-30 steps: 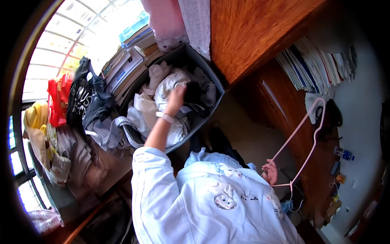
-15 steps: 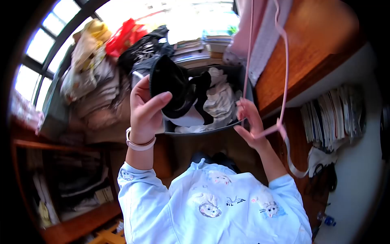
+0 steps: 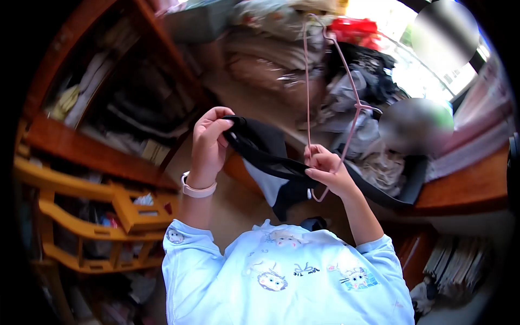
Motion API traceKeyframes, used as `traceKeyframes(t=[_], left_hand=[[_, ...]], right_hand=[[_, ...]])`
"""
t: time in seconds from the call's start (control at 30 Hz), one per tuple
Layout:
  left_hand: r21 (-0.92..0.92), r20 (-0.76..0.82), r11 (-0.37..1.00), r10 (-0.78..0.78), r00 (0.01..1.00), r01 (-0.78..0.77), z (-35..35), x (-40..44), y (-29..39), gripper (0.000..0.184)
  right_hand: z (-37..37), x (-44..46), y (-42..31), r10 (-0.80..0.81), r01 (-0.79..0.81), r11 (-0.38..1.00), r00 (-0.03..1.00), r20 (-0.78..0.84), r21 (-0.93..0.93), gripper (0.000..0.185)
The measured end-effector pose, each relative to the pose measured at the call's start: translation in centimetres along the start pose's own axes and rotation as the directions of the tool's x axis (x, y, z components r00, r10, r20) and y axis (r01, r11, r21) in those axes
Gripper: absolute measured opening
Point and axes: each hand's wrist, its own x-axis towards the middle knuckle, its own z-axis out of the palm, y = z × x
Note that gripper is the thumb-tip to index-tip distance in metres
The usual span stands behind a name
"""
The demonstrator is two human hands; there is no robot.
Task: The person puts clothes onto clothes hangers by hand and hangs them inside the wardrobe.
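Between my two hands stretches a dark garment (image 3: 262,149) with a black waistband and a pale panel hanging below; its exact kind I cannot tell. My left hand (image 3: 209,145) is closed on the left end of the waistband, thumb on top. At the other end, my right hand (image 3: 329,169) pinches the waistband and also holds a pink clothes hanger (image 3: 358,106). The hanger stands on its side, long and narrow, with its hook pointing right. The lower part of the garment hangs in front of the floor, partly dark and hard to make out.
A dark grey bin (image 3: 414,181) holding crumpled pale cloth stands right of the hands. Wrapped bundles (image 3: 271,59) and a red bag (image 3: 355,32) lie at the back. On the left are an open wooden cabinet (image 3: 92,143) and a yellow wooden chair (image 3: 81,222).
My view has turned left, away from the bin. The garment has come out from over the bin and is now spread between both hands, my right hand having joined its waistband.
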Motion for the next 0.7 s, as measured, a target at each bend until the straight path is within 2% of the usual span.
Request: traceKeyframes(t=[0.07,0.1,0.13,0.17,0.2,0.27,0.3,0.33,0.4,0.43,0.47,0.53,0.57,0.6,0.63,0.67,0.7], left_hand=[[0.137,-0.148,0.989,-0.036,0.988,0.056,-4.6,-2.9,2.2,0.014],[0.137,-0.192,0.99,-0.02,0.981,0.047,-7.1,-4.1,3.1,0.014],[0.278,-0.233,0.96,0.039,0.972,0.028,-9.7,-5.3,3.9,0.015],[0.418,-0.261,0.908,0.097,0.961,0.022,-12.0,-6.4,4.6,0.017],[0.423,-0.292,0.906,0.11,0.95,0.025,-14.0,-7.4,5.2,0.017],[0.595,-0.313,0.791,0.067,0.948,0.14,-17.0,-8.8,6.2,0.016],[0.784,-0.34,0.596,0.177,0.923,0.175,-17.9,-9.4,6.2,0.015],[0.924,-0.315,0.32,0.32,0.893,0.211,-18.4,-10.1,6.3,0.012],[0.967,-0.254,0.148,0.482,0.838,0.208,-21.2,-10.8,5.3,0.01],[0.943,-0.329,0.213,0.487,0.809,0.255,-22.1,-11.2,5.2,0.008],[0.937,-0.347,0.217,0.501,0.792,0.273,-23.2,-11.3,5.1,0.008],[0.857,-0.514,0.329,0.588,0.624,0.396,-25.7,-11.4,4.6,0.008],[0.712,-0.659,0.608,0.408,0.632,0.351,-26.5,-11.6,4.7,0.009],[0.487,-0.731,0.823,0.2,0.652,0.294,-27.3,-11.7,4.8,0.012],[0.208,-0.777,0.957,0.036,0.628,0.201,-27.9,-11.9,4.6,0.013],[-0.092,-0.77,0.992,-0.128,0.625,0.09,-28.2,-12.0,4.7,0.016],[-0.087,-0.782,0.993,-0.116,0.612,0.076,-28.2,-12.1,5.0,0.016]], right_hand=[[3.8,1.2,0.5,-0.041,0.037,0.999,0.987,0.158,0.03,0.019],[5.7,1.7,0.5,-0.006,0.0,0.999,0.985,0.174,0.036,0.019],[7.4,2.0,0.3,0.03,-0.038,0.998,0.982,0.188,0.042,0.018],[8.7,2.4,0.2,0.023,-0.019,1.0,0.983,0.182,-0.024,0.017],[9.7,3.0,0.6,-0.039,0.059,0.993,0.981,0.192,-0.099,0.016],[10.9,3.7,1.1,-0.001,0.041,0.988,0.966,0.259,-0.152,0.015],[11.7,3.8,1.1,0.06,-0.005,0.981,0.958,0.281,-0.195,0.014],[12.7,4.2,1.2,0.066,-0.005,0.981,0.95,0.307,-0.196,0.014],[14.3,4.7,1.4,-0.023,0.221,0.912,0.87,0.492,-0.347,0.015],[15.2,4.9,1.1,-0.023,0.264,0.895,0.833,0.554,-0.361,0.014],[15.3,4.8,1.8,0.054,0.216,0.909,0.786,0.616,-0.356,0.014],[16.4,4.9,1.4,0.27,0.104,0.891,0.663,0.698,-0.442,0.014],[16.5,4.7,2.1,0.27,0.127,0.886,0.639,0.72,-0.445,0.014],[16.5,4.8,3.0,0.267,0.153,0.882,0.615,0.741,-0.446,0.014],[16.5,5.0,3.4,0.325,0.103,0.873,0.609,0.724,-0.477,0.01],[16.4,5.8,3.6,0.259,0.161,0.886,0.606,0.752,-0.435,0.013],[16.3,6.7,3.3,0.326,0.091,0.879,0.602,0.729,-0.469,0.015]])
